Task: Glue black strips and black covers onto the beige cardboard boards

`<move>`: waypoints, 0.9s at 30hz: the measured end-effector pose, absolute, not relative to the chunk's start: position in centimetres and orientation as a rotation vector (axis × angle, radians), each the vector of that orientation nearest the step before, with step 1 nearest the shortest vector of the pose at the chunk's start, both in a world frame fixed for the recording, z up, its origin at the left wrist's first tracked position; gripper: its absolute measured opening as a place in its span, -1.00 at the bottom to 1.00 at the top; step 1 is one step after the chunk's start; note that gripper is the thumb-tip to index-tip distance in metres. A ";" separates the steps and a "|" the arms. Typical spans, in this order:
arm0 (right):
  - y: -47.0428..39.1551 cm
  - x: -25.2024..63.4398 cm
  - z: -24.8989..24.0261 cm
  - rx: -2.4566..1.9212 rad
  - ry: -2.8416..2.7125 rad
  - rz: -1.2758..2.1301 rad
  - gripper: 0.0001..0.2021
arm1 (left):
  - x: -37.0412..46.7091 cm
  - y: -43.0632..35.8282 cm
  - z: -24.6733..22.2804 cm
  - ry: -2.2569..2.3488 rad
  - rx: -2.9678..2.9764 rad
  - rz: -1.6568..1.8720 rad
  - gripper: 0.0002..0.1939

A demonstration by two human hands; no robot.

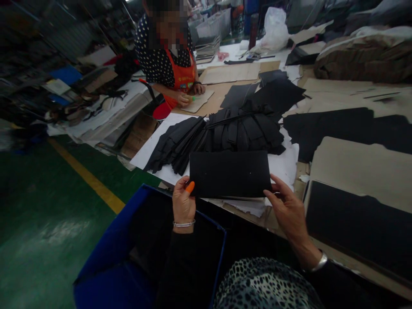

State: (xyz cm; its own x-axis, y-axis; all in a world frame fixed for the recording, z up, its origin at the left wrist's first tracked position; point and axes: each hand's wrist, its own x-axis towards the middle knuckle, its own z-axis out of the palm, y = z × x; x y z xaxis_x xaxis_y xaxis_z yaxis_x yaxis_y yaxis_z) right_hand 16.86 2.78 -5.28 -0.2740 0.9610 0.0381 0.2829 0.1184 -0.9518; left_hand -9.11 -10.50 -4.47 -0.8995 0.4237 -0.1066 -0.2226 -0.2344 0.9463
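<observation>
A flat black rectangular panel (230,174) with a few tiny light dots is held up between my two hands over the table's near edge. My left hand (184,199) pinches its left side, with an orange cover on the thumb. At the lower right corner, my right hand (287,208) grips the panel between thumb and fingers. Just behind the panel lies a heap of black strips (244,128), some of them bundled. A fanned stack of black pieces (177,143) rests to its left on white sheeting (141,156).
A blue bin (106,253) stands below my left arm. Beige panels (360,167) and a black sheet (354,227) lie at the right. Across the table, a person in an orange apron (183,75) handles a beige board (198,102). A brown bundle (363,58) sits at the back right.
</observation>
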 end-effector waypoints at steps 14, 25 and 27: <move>1.9 24.6 0.9 -1.027 -1.339 1.212 -0.41 | -3.3 -8.6 2.3 1.083 0.299 2.215 -0.63; 2.4 29.8 2.9 -0.837 -1.138 1.517 -0.49 | 1.5 -6.9 7.4 0.951 0.513 2.102 -0.74; 2.4 30.4 2.9 -0.830 -1.106 1.509 -0.50 | 1.9 -6.7 7.4 0.966 0.514 2.079 -0.75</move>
